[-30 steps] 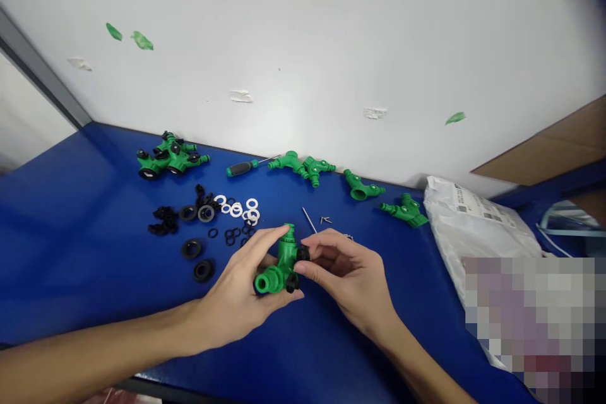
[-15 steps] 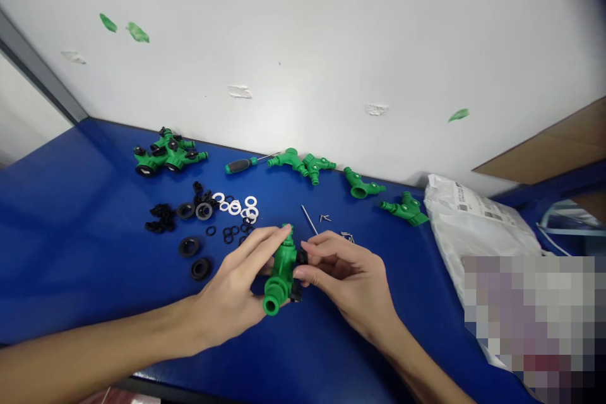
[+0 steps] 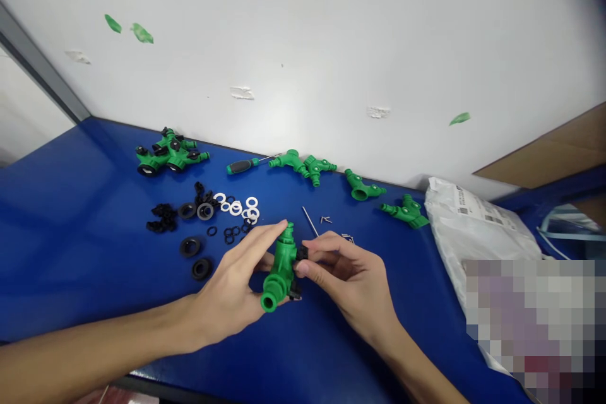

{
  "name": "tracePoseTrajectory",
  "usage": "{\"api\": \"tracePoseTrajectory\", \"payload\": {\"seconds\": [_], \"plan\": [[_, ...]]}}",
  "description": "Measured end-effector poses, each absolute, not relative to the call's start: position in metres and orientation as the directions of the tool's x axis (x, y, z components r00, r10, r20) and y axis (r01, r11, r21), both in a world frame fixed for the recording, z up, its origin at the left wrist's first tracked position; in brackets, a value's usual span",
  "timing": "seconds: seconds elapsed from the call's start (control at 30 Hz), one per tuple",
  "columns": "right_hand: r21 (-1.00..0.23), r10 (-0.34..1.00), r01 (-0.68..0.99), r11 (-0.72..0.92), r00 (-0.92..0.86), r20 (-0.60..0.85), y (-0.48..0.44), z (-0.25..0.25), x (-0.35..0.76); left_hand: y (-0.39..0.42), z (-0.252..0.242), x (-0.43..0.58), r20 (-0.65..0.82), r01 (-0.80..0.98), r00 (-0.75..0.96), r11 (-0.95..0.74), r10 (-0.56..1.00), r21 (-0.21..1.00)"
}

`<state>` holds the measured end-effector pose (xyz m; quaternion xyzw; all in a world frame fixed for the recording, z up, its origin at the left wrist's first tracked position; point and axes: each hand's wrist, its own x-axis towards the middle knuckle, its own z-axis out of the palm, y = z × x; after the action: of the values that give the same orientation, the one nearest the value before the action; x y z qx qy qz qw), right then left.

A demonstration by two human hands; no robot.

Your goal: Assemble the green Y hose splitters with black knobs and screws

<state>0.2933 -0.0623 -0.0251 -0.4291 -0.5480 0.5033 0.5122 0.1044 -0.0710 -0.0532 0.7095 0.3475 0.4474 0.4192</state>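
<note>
A green plastic hose splitter (image 3: pixel 283 265) is held above the blue table, one round outlet facing me. My left hand (image 3: pixel 231 284) grips it from the left, thumb and fingers around it, partly hidden behind the body. On its right side sits a small black valve knob (image 3: pixel 302 253), pinched between the thumb and fingers of my right hand (image 3: pixel 350 271). A second black knob (image 3: pixel 295 291) shows lower on the same side. Black O-rings (image 3: pixel 231 233) and white washers (image 3: pixel 235 207) lie beyond my left hand. A thin metal rod (image 3: pixel 310 219) and small screws (image 3: pixel 325 219) lie behind my right hand.
Several green splitter bodies (image 3: pixel 364 186) lie along the wall. Splitters with black knobs (image 3: pixel 173 154) are grouped at the back left, near a screwdriver (image 3: pixel 242 166). Loose black knobs (image 3: pixel 162 219) and black collars (image 3: pixel 201 268) lie at left. A white plastic bag (image 3: pixel 473 214) is at right.
The splitter has tilted slightly in my left hand, its near end shifting a little left and up. My right fingers stay on the black knob. The view has shifted slightly.
</note>
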Motion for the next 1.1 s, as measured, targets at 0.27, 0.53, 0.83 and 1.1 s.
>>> {"api": "tracePoseTrajectory", "payload": {"seconds": [0.27,0.53,0.83,1.1], "plan": [[-0.991,0.995,-0.13,0.021,-0.097,0.033,-0.067,-0.026,0.288,-0.071,-0.054,0.099,0.452,0.247,0.396,-0.567,0.799,0.786],[-0.986,0.986,-0.089,0.139,-0.074,0.146,-0.069,-0.03,0.283,-0.072,-0.054,0.1,0.424,0.206,0.398,-0.53,0.813,0.822],[-0.966,0.949,-0.003,0.26,-0.183,0.256,-0.065,-0.026,0.296,-0.071,-0.044,0.105,0.302,0.085,0.313,-0.344,0.9,0.935],[-0.874,0.893,0.203,0.441,-0.198,0.405,-0.063,-0.025,0.298,-0.067,-0.035,0.105,0.033,0.006,0.297,-0.037,0.954,0.999]]}}
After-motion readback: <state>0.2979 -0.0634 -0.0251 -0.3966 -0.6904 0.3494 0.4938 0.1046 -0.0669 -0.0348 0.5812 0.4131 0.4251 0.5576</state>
